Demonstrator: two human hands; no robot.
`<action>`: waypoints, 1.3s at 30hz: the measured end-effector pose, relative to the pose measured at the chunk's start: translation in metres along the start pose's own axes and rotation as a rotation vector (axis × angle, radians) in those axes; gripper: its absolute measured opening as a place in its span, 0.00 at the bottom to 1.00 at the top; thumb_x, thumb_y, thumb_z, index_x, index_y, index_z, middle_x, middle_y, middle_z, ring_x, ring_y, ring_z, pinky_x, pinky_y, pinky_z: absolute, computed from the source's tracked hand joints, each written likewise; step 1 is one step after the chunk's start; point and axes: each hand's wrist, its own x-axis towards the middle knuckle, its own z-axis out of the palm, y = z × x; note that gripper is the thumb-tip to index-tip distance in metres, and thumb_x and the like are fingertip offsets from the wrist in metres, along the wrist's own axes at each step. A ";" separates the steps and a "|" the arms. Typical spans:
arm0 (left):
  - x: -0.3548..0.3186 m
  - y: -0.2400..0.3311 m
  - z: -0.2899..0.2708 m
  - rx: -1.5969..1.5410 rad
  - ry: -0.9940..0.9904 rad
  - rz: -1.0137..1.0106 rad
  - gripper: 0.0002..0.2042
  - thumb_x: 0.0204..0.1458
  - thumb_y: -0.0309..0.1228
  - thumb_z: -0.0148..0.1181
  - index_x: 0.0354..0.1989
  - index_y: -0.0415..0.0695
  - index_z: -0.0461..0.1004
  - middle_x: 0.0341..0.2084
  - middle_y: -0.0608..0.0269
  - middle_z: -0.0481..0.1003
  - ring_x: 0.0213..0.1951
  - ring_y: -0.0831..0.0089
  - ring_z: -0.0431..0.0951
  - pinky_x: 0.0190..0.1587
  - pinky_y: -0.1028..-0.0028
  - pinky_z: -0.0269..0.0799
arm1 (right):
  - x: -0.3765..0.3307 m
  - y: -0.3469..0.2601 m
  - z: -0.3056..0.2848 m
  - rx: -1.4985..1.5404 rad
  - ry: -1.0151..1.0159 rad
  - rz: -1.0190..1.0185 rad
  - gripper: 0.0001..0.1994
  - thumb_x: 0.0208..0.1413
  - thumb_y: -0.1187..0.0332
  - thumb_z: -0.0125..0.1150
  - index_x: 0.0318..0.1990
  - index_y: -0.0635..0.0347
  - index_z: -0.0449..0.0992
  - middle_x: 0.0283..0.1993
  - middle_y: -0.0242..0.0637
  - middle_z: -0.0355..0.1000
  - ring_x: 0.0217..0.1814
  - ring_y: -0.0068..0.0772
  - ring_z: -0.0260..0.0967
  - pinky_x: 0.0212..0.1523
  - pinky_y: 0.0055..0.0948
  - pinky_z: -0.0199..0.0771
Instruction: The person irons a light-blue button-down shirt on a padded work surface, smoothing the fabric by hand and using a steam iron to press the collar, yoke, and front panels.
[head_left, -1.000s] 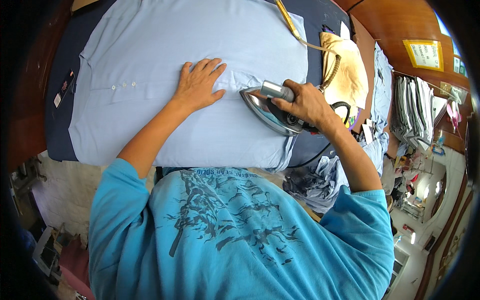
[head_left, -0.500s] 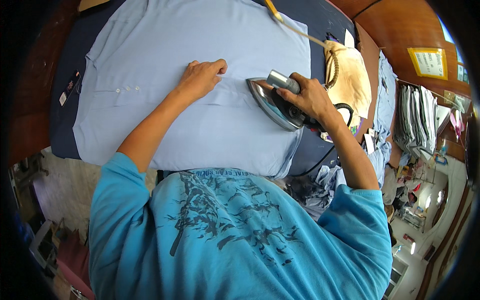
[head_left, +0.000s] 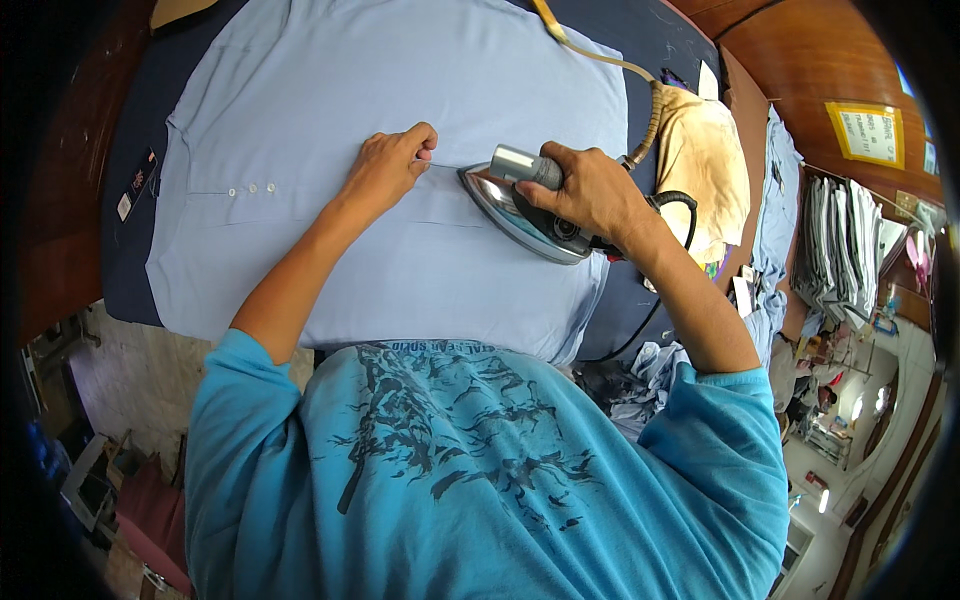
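1. A pale blue shirt (head_left: 400, 150) lies spread flat over a dark navy padded bench (head_left: 130, 260), covering most of its top; a row of small white buttons sits on a seam towards its left side.
2. The left hand (head_left: 385, 168) rests on the shirt near the middle, fingers curled narrow and pinching a small fold of cloth just at the tip of the iron.
3. The right hand (head_left: 590, 190) is wrapped around the grey handle of a metal iron (head_left: 520, 215), holding it firmly.
4. The iron sits sole-down on the shirt, right of centre, with its pointed nose aimed left at the left hand's fingertips, almost touching them.
5. A black cord (head_left: 675, 205) loops from the back of the iron, and a yellowish hose (head_left: 590, 55) runs away towards the far edge of the bench.
6. A stained yellow cloth pad (head_left: 705, 170) lies on the bench to the right of the iron.
7. Further right, a stack of folded garments (head_left: 835, 250) stands on a shelf, well apart from the hands.
8. Crumpled clothes (head_left: 640, 380) hang below the near right edge of the bench.
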 end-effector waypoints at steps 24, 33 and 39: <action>-0.085 -0.119 -0.091 0.875 0.233 -0.326 0.25 0.61 0.48 0.35 0.67 0.61 0.50 0.67 0.72 0.48 0.68 0.68 0.44 0.64 0.52 0.37 | 0.018 -0.021 0.000 -0.007 -0.038 -0.140 0.26 0.49 0.46 0.55 0.42 0.64 0.74 0.25 0.52 0.74 0.28 0.50 0.74 0.35 0.39 0.75; -0.086 -0.125 -0.096 0.830 0.206 -0.322 0.25 0.60 0.42 0.41 0.67 0.61 0.50 0.68 0.70 0.46 0.68 0.66 0.43 0.63 0.48 0.38 | 0.031 -0.017 -0.003 0.012 -0.009 -0.132 0.26 0.49 0.47 0.55 0.41 0.65 0.74 0.24 0.54 0.72 0.27 0.52 0.73 0.33 0.39 0.73; -0.068 -0.056 -0.065 0.729 0.339 -0.016 0.27 0.54 0.30 0.51 0.64 0.55 0.56 0.63 0.67 0.56 0.65 0.70 0.53 0.60 0.47 0.44 | -0.010 0.005 -0.012 -0.032 -0.092 -0.048 0.26 0.48 0.48 0.57 0.41 0.65 0.74 0.23 0.54 0.72 0.27 0.53 0.73 0.32 0.40 0.73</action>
